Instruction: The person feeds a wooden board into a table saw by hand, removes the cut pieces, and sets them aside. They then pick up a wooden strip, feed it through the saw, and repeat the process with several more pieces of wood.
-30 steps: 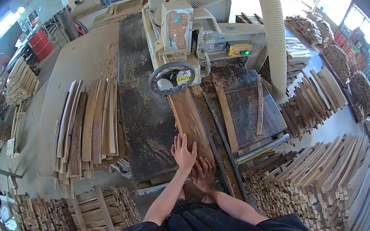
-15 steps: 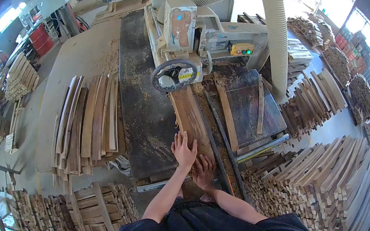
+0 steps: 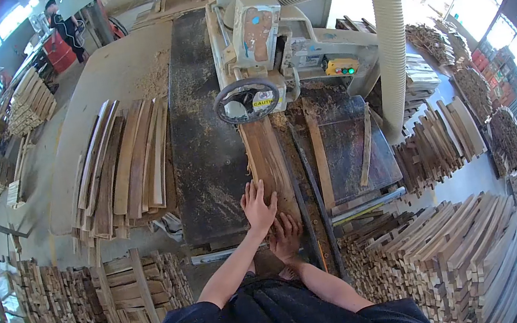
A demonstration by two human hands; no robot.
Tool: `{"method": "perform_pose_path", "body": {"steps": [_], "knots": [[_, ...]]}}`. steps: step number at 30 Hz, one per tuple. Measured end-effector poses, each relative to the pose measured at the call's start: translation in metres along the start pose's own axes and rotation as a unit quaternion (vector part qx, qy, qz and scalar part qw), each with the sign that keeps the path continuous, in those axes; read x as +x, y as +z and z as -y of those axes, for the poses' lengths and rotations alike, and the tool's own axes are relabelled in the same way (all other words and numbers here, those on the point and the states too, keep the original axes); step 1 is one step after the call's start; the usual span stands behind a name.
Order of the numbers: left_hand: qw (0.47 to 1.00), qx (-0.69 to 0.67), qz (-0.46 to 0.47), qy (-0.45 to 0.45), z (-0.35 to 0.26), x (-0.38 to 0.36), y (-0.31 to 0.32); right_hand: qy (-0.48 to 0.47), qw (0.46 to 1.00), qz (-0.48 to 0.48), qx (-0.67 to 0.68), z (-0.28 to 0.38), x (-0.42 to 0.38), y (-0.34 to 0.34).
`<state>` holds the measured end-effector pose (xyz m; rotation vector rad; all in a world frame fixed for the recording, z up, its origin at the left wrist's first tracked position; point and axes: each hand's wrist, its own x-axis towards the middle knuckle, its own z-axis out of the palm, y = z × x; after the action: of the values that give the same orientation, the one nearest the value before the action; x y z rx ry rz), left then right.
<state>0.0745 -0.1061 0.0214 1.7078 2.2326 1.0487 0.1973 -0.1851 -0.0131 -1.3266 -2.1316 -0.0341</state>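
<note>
A wooden board (image 3: 266,160) lies lengthwise on the dark machine table, its far end passing under the head of a saw-like woodworking machine (image 3: 253,35). My left hand (image 3: 259,209) rests flat on the board's left side, fingers spread and pointing forward. Closer to my body, my right hand (image 3: 286,239) lies on the near part of the board, its fingers apart. Just right of the board runs a dark straight rail (image 3: 306,188). A black handwheel (image 3: 246,101) on the machine sits above the board's far part. The cutting area is hidden.
Long wooden strips (image 3: 125,161) are piled left of the machine table. Big lumber stacks stand at near left (image 3: 68,317) and near right (image 3: 446,254). A ribbed hose (image 3: 391,41) hangs at the right. Sawdust covers the table, and loose strips (image 3: 319,152) lie right of the rail.
A person in dark clothes has come into view by the red drum at the far left. The camera view has shifted slightly. Both hands stay on the board in nearly the same place.
</note>
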Motion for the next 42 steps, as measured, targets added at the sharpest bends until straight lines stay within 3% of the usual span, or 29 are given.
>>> {"method": "perform_pose_path", "body": {"steps": [42], "knots": [[1.000, -0.009, -0.007, 0.003, 0.001, 0.000, 0.002, 0.012, 0.999, -0.031, 0.015, -0.001, -0.003, 0.011]]}}
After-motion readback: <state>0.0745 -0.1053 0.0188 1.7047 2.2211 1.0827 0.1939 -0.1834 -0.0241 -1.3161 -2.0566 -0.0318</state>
